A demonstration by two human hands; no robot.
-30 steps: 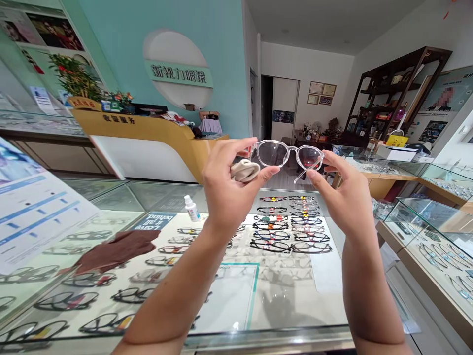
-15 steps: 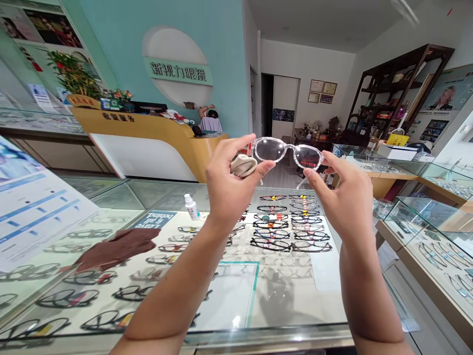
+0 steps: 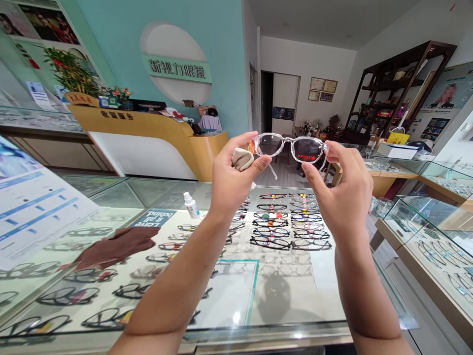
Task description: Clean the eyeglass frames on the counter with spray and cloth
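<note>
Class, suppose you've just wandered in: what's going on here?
A person is holding up a pair of clear-framed glasses by its two ends, with the fingers of the left hand and right hand. A pale cloth is bunched in the left hand. Below is a glass display case with rows of eyeglass frames; a brown cloth and a small white bottle are on it.

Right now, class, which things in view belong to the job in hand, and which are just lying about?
In the job:
Clear-framed glasses, held up between left hand and right hand
Pale cloth, tucked in the left hand

Apparently just lying about:
Brown cloth, untouched
White bottle, standing untouched, though possibly useful
Rows of spectacle frames
Printed sheet at the left
</note>
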